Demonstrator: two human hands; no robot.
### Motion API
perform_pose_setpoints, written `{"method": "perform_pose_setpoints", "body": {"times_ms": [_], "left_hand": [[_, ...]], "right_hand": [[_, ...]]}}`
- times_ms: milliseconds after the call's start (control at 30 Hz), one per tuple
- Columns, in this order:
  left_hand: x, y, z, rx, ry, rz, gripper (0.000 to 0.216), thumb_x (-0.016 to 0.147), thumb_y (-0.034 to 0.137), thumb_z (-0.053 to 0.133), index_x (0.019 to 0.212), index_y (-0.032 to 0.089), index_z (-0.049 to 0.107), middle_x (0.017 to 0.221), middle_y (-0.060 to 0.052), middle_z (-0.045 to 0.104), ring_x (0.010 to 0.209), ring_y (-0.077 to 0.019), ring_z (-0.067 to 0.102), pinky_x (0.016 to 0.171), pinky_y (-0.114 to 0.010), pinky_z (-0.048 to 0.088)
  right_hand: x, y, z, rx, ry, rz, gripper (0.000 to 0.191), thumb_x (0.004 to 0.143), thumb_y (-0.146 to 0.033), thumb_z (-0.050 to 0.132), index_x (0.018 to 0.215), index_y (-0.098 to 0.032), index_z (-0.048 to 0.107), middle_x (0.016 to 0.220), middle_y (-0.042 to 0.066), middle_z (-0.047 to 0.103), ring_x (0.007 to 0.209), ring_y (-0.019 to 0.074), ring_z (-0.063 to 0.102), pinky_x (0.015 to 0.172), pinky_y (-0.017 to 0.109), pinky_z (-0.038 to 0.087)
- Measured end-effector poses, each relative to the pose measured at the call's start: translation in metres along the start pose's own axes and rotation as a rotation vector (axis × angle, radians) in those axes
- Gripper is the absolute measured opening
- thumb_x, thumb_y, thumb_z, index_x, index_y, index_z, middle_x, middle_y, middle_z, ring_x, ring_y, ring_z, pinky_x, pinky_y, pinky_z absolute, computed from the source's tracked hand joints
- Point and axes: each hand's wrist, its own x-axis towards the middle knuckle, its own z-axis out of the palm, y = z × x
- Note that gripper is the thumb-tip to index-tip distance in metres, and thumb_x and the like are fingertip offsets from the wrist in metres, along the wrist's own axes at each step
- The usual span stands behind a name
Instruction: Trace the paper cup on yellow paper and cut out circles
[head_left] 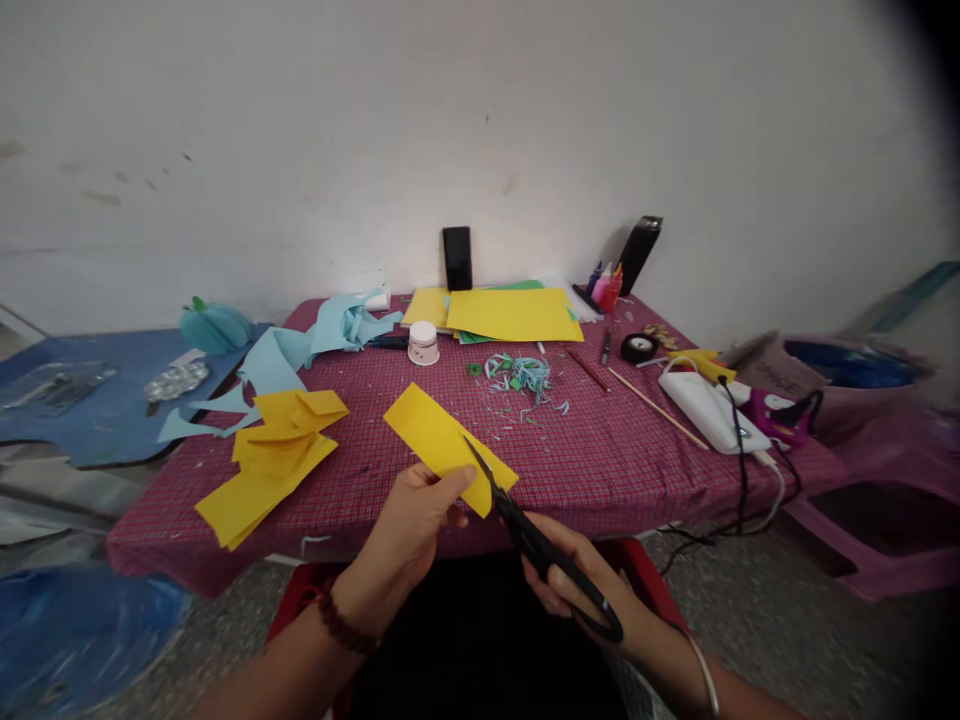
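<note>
My left hand (420,510) pinches a strip of yellow paper (426,425) near its lower edge, thumb on top. Black-handled scissors (536,540) are gripped in my right hand (574,570). Their blades lie across the near end of the strip, pointing up and left, and a slit splits that end into two parts. How far the blades are apart is hard to make out. Folded yellow paper pieces (274,455) lie to the left of my left hand. Beyond the strip is a small heap of light blue and green paper shreds (525,375).
Yellow sheets (517,312) lie at the back, near an upright phone (457,258). A white cup (423,343) and blue paper scraps (330,335) sit left of centre. To the right are a wooden stick (656,407), black tape (639,347), a white power strip (712,410) and cables.
</note>
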Motion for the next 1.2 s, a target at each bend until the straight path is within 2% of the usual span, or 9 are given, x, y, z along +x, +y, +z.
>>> {"method": "perform_pose_setpoints", "body": {"times_ms": [133,500,900,1200], "left_hand": [[0.001,0.000,-0.004,0.056,-0.039,0.014,0.016,0.066,0.028,0.072,0.062,0.012,0.070,0.061,-0.004,0.067,0.049,-0.0087,0.053,0.043,-0.016,0.038],[0.006,-0.004,-0.012,0.088,-0.097,-0.006,0.014,0.069,0.027,0.070,0.071,0.014,0.071,0.067,-0.004,0.070,0.053,-0.0088,0.056,0.045,-0.017,0.038],[0.011,0.006,-0.026,0.189,-0.191,-0.051,0.020,0.063,0.030,0.074,0.071,0.011,0.071,0.066,-0.004,0.070,0.050,-0.0097,0.056,0.044,-0.019,0.040],[0.006,-0.003,-0.015,0.240,-0.231,-0.101,0.020,0.065,0.031,0.071,0.070,0.012,0.070,0.061,-0.001,0.066,0.047,-0.0082,0.052,0.045,-0.020,0.039]], "right_hand": [[-0.001,0.003,-0.004,0.001,-0.015,0.001,0.071,0.077,-0.063,0.065,0.131,-0.018,0.051,0.069,-0.004,0.044,0.049,0.0040,0.031,0.042,0.018,0.025],[-0.002,0.001,-0.006,-0.021,-0.003,-0.008,0.066,0.078,-0.060,0.065,0.130,-0.020,0.054,0.066,-0.005,0.043,0.047,0.0032,0.030,0.040,0.015,0.023],[-0.002,-0.002,-0.010,-0.095,-0.055,0.013,0.061,0.081,-0.053,0.065,0.131,-0.021,0.052,0.069,-0.004,0.043,0.049,0.0037,0.031,0.041,0.016,0.023],[0.000,-0.016,-0.003,-0.153,-0.038,0.056,0.065,0.079,-0.055,0.067,0.131,-0.021,0.050,0.082,0.000,0.049,0.062,0.0084,0.040,0.051,0.019,0.031]]}}
